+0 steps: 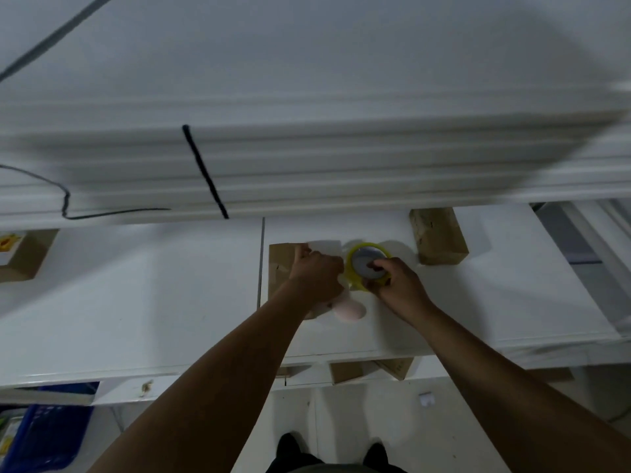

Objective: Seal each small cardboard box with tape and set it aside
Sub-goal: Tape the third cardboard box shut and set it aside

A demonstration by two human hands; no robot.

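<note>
**Both hands at work on a box in the middle of the table**

The left hand (316,274) lay on top of the cardboard box (279,268), its fingers curled over the box's far edge and gripping it there. The right hand (399,285) held the tape roll (367,264), a yellow-rimmed ring with a grey centre. One finger was hooked into its core and the others were wrapped round its near side. The roll stood just beside the box on its right, and the two hands were close together.

A pale sheet (326,248) showed between the box's far edge and the roll; motion blur made it hard to tell what it was. A soft pinkish object (349,309) lay under the left wrist, touching the box's near side.

The box sat on the white table (136,302), midway between the near and far edges and just right of a seam in the top. A second brown box (438,237) stood toward the far edge, to the right of the roll and apart from it. A third box (24,256) sat at the far left edge.

More brown boxes (345,372) showed under the near edge. A blurred stack of white boards (307,165) overhung the far edge, crossed by a black cable (205,172). A blue crate (47,435) stood on the floor at the near left corner.
</note>
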